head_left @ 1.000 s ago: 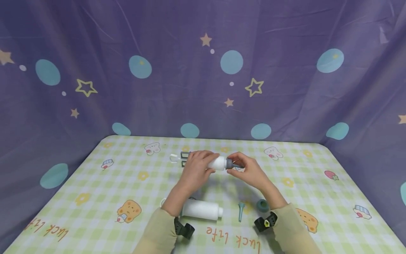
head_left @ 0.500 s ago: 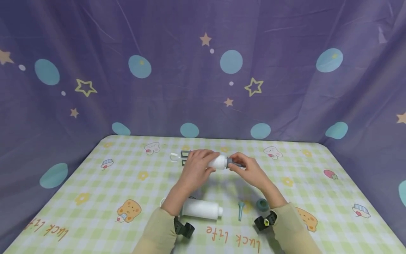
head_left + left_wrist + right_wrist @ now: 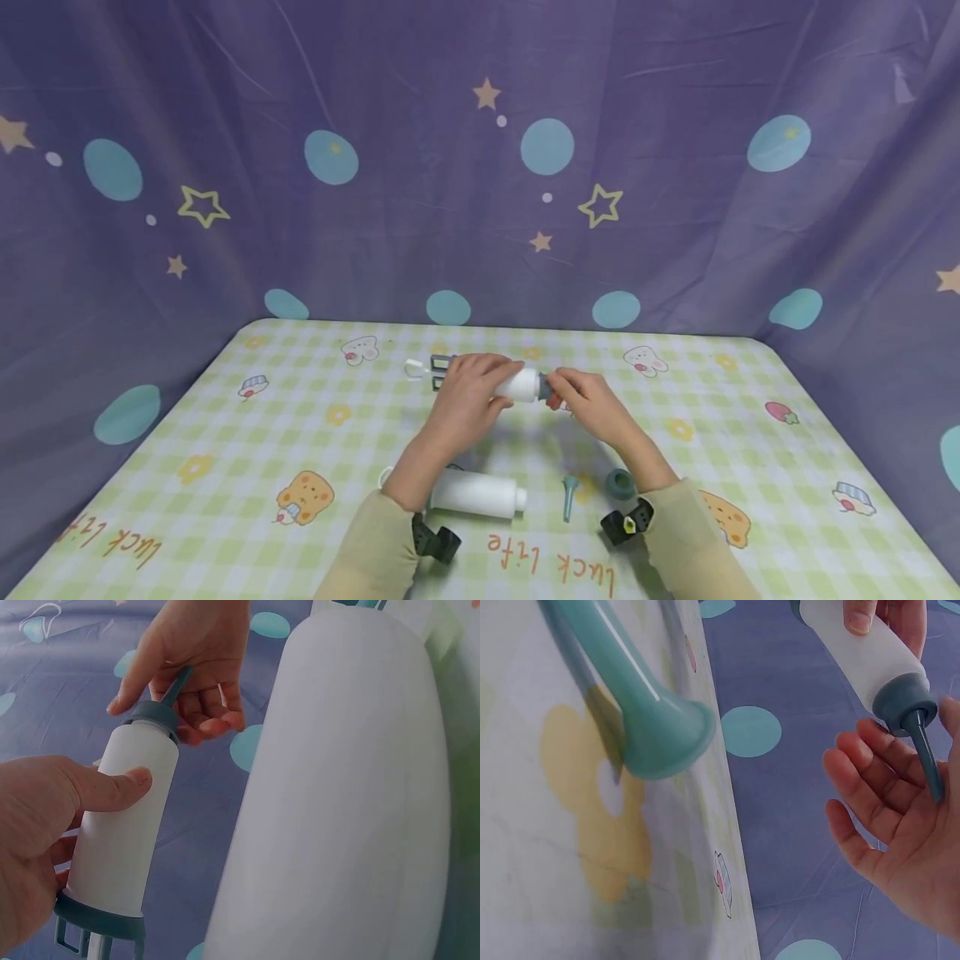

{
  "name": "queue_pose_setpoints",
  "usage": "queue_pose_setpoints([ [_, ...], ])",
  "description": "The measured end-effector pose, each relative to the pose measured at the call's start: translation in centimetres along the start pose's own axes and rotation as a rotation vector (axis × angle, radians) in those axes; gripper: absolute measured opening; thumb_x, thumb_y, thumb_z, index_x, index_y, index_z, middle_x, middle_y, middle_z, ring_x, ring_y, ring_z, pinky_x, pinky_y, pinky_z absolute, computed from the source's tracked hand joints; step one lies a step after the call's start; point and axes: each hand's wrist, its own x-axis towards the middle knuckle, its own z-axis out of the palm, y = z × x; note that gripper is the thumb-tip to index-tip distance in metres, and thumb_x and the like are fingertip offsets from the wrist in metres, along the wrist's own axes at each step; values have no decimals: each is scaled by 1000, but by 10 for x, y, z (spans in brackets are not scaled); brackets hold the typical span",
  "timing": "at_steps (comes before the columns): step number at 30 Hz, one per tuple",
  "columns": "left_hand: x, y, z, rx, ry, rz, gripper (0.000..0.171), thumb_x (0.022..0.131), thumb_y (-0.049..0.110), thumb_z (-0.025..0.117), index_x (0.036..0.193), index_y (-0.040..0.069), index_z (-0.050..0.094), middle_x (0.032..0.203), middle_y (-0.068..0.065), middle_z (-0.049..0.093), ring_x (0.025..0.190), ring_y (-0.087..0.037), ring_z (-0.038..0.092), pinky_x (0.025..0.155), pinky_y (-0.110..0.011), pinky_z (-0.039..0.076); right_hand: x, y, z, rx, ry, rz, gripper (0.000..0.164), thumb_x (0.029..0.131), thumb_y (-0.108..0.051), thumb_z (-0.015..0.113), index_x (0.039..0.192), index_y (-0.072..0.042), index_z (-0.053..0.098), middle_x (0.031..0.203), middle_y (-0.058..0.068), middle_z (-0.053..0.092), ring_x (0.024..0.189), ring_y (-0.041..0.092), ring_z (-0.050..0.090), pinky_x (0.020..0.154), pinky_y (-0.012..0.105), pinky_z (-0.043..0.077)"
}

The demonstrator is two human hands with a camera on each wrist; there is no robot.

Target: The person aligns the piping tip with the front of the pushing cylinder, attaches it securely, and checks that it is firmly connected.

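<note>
My left hand (image 3: 468,396) grips the white barrel of an icing syringe (image 3: 517,385), held nearly level over the table with its plunger pointing left. In the left wrist view the thumb lies along the barrel, above the teal flange (image 3: 101,919) with its finger loops. A teal screw cap (image 3: 155,714) with a long thin nozzle (image 3: 926,754) sits on the other end. My right hand (image 3: 592,404) is around that nozzle, its fingers loosely spread and fingertips right at the cap's edge. In the right wrist view the nozzle points into the palm.
A second white syringe (image 3: 476,494) lies on the checked tablecloth (image 3: 360,450) near my left forearm. To its right are a loose teal nozzle (image 3: 570,498) and a teal ring cap (image 3: 620,484). A purple curtain (image 3: 450,208) hangs behind the table.
My right hand has shifted round the cap and nozzle, its fingers rolling over and now covering the nozzle in the head view. The left hand keeps its grip almost still.
</note>
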Motion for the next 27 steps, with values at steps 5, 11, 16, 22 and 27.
queue_pose_setpoints([
  [5,0,-2,-1,14,-1,-5,49,75,19,74,121,18,59,115,-2,60,107,-22,53,90,-39,38,-1,-3,-1,24,35,-19,25,92,-27,54,111,-13,57,102,6,62,90,19,60,73,35,50],
  [11,-1,-4,-1,19,4,-14,49,75,20,74,121,19,59,114,-1,60,107,-21,53,92,-40,38,-3,-16,-2,8,113,-189,40,76,-8,73,111,-3,54,108,8,59,94,23,58,84,41,46],
  [16,-1,-4,-1,16,16,-10,49,74,19,74,121,19,59,114,-1,60,106,-21,53,91,-40,38,-1,-8,1,-5,135,-224,34,76,-7,73,106,-8,56,102,3,60,94,19,57,85,39,46],
  [22,-1,-4,-1,4,30,-4,50,73,18,75,120,18,60,113,-2,60,105,-22,53,91,-40,38,2,7,3,24,125,-169,26,82,-20,68,106,-18,57,98,-3,63,95,15,57,87,46,45],
  [27,-1,-3,-1,12,36,4,50,72,18,76,120,18,60,113,-2,61,105,-22,53,90,-41,39,1,5,3,37,116,-141,21,87,-22,62,106,-16,57,94,0,64,92,17,59,80,41,49],
])
